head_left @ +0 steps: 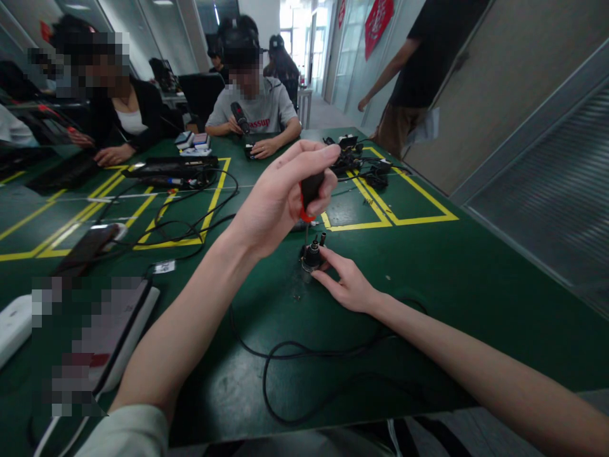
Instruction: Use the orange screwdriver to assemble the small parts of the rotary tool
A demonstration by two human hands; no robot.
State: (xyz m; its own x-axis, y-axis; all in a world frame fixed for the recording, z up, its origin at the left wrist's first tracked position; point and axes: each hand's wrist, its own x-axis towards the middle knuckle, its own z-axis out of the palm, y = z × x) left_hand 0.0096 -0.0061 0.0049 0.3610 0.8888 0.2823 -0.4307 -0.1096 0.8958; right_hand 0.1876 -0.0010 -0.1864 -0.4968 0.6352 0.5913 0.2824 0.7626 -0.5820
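— Screwdriver (pixel 311 189) grip, head view?
— Left hand (pixel 280 203) fisted round the black handle, thumb over the top, red collar below the fingers. Shaft vertical, probably to keep the tip square.
— Part location?
— Small black part (pixel 311 257) straight under that fist, on green mat (pixel 428 266). Right hand (pixel 349 285) spread flat, fingertips (pixel 332 256) touching it, likely to stop it turning. Looks like moulded plastic, roughly cylindrical. Mat matte; thin black cable (pixel 285 352) loops near the wrists.

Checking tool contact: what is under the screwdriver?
Under the screwdriver sits a small black part on the green table, touched by the right hand. The left hand covers most of the handle; tip contact unclear.
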